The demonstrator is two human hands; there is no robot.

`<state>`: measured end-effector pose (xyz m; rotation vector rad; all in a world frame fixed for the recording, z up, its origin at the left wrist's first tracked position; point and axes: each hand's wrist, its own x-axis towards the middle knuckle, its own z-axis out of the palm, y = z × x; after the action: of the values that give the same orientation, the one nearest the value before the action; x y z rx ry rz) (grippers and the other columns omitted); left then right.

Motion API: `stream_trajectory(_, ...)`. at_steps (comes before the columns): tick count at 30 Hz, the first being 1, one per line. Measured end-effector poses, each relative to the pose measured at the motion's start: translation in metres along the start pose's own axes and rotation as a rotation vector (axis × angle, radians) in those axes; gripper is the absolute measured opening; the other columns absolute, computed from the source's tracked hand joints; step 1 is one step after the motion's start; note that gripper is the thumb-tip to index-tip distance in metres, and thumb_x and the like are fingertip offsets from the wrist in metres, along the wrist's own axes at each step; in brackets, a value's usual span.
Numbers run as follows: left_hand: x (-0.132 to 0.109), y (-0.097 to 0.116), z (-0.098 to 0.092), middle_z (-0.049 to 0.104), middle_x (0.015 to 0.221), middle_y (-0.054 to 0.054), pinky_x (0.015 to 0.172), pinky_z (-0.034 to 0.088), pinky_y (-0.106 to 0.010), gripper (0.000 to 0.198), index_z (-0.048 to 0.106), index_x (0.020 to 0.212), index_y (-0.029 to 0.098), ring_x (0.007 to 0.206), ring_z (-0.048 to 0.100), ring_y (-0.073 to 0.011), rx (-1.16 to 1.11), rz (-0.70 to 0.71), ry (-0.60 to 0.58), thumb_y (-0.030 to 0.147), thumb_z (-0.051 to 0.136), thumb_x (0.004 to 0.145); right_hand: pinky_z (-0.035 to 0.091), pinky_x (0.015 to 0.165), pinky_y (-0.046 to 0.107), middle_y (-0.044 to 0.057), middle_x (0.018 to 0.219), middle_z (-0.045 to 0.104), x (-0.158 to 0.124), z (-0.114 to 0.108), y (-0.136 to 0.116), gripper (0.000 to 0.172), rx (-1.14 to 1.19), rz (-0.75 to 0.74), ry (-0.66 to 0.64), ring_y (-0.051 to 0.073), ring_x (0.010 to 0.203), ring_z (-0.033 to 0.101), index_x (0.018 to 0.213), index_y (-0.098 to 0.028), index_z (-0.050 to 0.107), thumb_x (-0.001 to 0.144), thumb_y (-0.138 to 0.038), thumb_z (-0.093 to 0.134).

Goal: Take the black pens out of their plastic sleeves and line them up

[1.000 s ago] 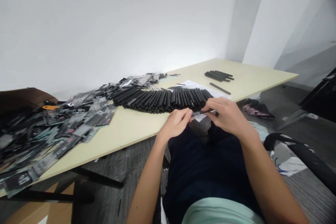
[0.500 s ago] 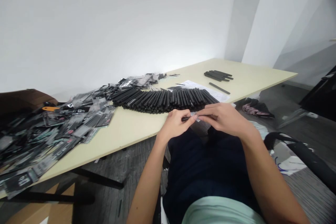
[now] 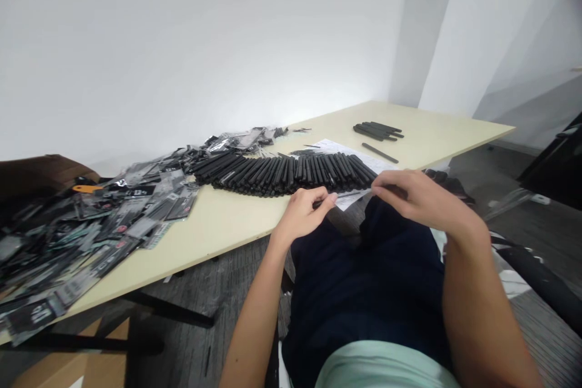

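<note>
- Head view: a white-walled room [image 3: 182,42] with a grey carpeted floor [image 3: 182,273] holds a long pale cream laminate worktop [image 3: 236,224], seen running away at an angle.
- Along its middle lies a fanned row of slim black sticks [image 3: 282,174], its right end just beyond the right hand's fingertips.
- Past the row's left end, a heap of flat black-and-silver plastic packets [image 3: 113,218] spreads to the worktop's left edge and hangs over it.
- A white printed paper sheet [image 3: 345,151] lies behind the row's right end, and its near corner seems to reach the front edge.
- Near the far corner sit a small bundle of black bars [image 3: 377,130] and a single black bar [image 3: 379,153].
- The left hand [image 3: 304,213] has thumb and fingers pinched on a thin black stick [image 3: 319,204], just off the front edge, above the lap.
- The right hand [image 3: 421,200] has its fingers close together, slightly curled; whether they hold anything is hidden.
- Risks: a loosened pinch could drop the thin black stick to the floor; a careless right-hand reach could knock the fanned row; a nudge could tip overhanging packets off the left edge.
</note>
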<state>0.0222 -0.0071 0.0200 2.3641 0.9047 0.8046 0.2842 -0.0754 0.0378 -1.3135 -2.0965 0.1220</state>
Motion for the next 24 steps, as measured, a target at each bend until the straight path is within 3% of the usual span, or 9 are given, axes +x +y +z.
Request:
stream_trajectory(7,0.0,0.001,-0.001,0.065,0.082,-0.002,0.069,0.041,-0.025,0.035,0.061,0.089,0.017,0.073,0.058,-0.014,-0.194,0.02,0.015,0.045,0.048,0.105,0.049,0.072,0.033,0.004,0.089,0.075,-0.005,-0.009,0.008,0.025,0.079,0.058,0.028,0.021,0.079,0.067,0.093,-0.022,0.072,0.102,-0.039,0.056)
stream_trajectory(13,-0.001,-0.003,0.0,0.06,0.077,0.0,0.066,0.037,-0.026,0.036,0.061,0.09,0.017,0.066,0.05,-0.0121,-0.171,0.058,0.031,0.045,0.046,0.106,0.052,0.073,0.033,0.005,0.093,0.078,-0.002,-0.005,0.004,0.027,0.115,0.071,0.069,0.022,0.081,0.07,0.094,-0.023,0.075,0.1,-0.043,0.059)
stream_trajectory(20,0.001,-0.006,0.001,0.055,0.074,0.001,0.067,0.035,-0.026,0.038,0.057,0.085,0.017,0.067,0.048,-0.0123,-0.154,0.038,0.079,0.045,0.043,0.107,0.046,0.061,0.032,0.005,0.085,0.078,-0.006,-0.006,0.013,0.029,0.121,0.131,0.233,0.019,0.067,0.065,0.089,-0.022,0.076,0.096,-0.048,0.065)
stream_trajectory(24,0.001,-0.006,0.001,0.054,0.073,0.002,0.066,0.034,-0.026,0.038,0.056,0.084,0.018,0.068,0.049,-0.0125,-0.171,0.026,0.109,0.045,0.043,0.107,0.042,0.054,0.031,0.004,0.079,0.076,-0.007,-0.006,0.013,0.029,0.154,0.115,0.19,0.016,0.056,0.057,0.089,-0.023,0.077,0.095,-0.05,0.068)
